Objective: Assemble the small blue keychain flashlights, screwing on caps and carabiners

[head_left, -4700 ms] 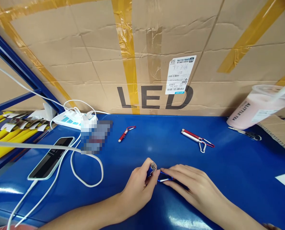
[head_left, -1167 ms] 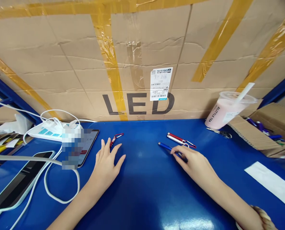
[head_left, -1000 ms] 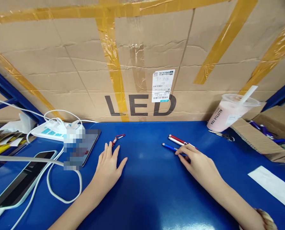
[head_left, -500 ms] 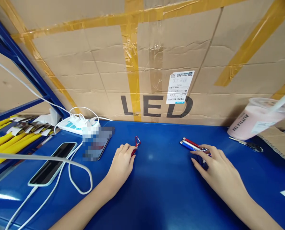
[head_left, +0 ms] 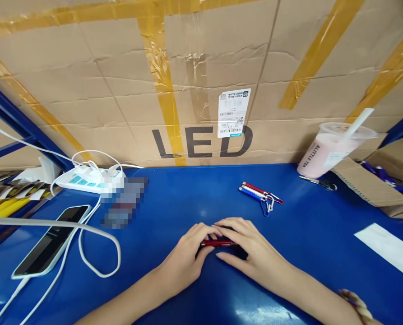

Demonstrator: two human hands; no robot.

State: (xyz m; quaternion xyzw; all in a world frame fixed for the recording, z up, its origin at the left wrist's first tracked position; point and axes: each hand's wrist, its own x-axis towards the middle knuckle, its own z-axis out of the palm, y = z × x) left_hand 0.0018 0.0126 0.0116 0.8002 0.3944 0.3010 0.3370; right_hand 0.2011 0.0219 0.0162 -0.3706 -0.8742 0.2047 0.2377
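Observation:
A slim red keychain flashlight (head_left: 218,243) lies level just above the blue tabletop, between my two hands. My left hand (head_left: 192,253) grips its left end between thumb and fingers. Over the right end curves my right hand (head_left: 253,248), its thumb and fingers apart, with the thumb clear of the barrel. The clip at that end is in shadow inside my right hand. Farther back lie three more keychain flashlights side by side: a red one (head_left: 252,186), a silver one (head_left: 250,190) and a blue one (head_left: 249,194), with carabiner clips to their right.
A large cardboard box (head_left: 120,113) stands along the back. At left are a power strip (head_left: 82,180), a phone (head_left: 54,241) with a white cable, and a blurred-out flat object (head_left: 127,201). A drink cup (head_left: 318,155), open carton (head_left: 360,183) and white paper (head_left: 389,248) are at right.
My left hand has brought the red flashlight right and nearer me, turning it level. My right hand has let go of the three flashlights and moved left to meet it. The view shifted right.

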